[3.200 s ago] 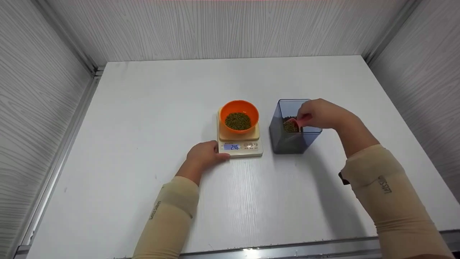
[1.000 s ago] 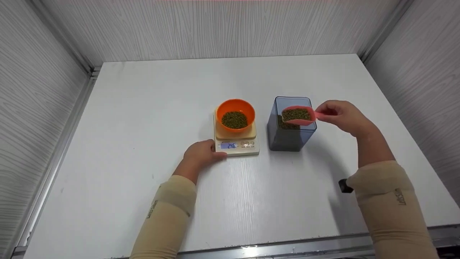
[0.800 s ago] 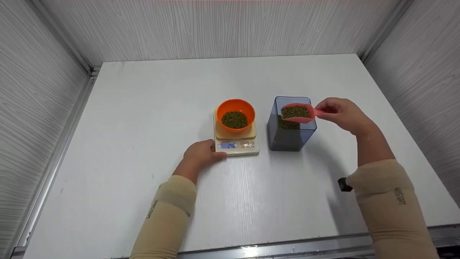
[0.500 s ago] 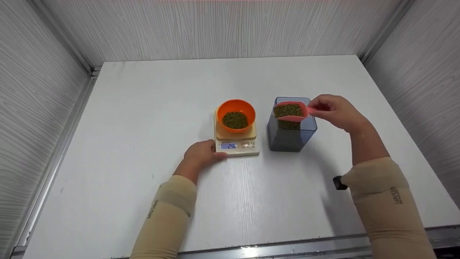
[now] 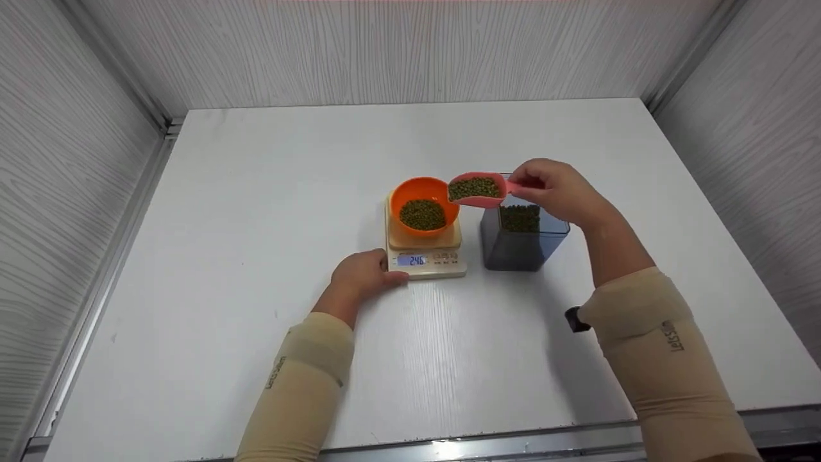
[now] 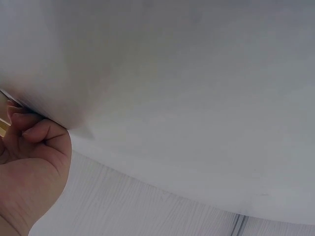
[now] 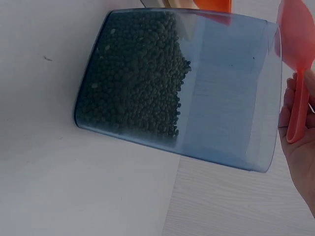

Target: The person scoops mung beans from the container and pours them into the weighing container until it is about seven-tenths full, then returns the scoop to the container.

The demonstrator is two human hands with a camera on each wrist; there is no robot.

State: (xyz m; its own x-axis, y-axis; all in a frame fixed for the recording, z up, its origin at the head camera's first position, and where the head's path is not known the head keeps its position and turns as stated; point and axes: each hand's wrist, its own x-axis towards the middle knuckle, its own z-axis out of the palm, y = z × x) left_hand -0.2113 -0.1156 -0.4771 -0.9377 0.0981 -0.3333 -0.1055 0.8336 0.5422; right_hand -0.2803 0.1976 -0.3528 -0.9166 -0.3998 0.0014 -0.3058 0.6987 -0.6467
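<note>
My right hand (image 5: 558, 189) pinches the handle of a pink scoop (image 5: 482, 202) heaped with green mung beans. The scoop's lip overlaps the right rim of an orange bowl (image 5: 410, 187), which has mung beans in its bottom. That bowl sits on a white kitchen scale (image 5: 460, 267) with a lit number display. At the scale's front left corner my left hand (image 5: 359, 277) grips it, thumb along the front edge. A clear bluish bin (image 7: 231, 93), partly filled with mung beans, stands to the right, below my right hand.
The white table (image 5: 244, 212) is bounded by wood-grain panels (image 5: 385, 51) at the back and both sides. A metal rail (image 5: 449, 448) runs along its front edge. A small black device (image 5: 576, 319) sticks out from the right sleeve.
My right hand has dug the scoop into the bin, raised it full of mung beans and carried it left to the bowl's rim. My left hand has stayed on the scale.
</note>
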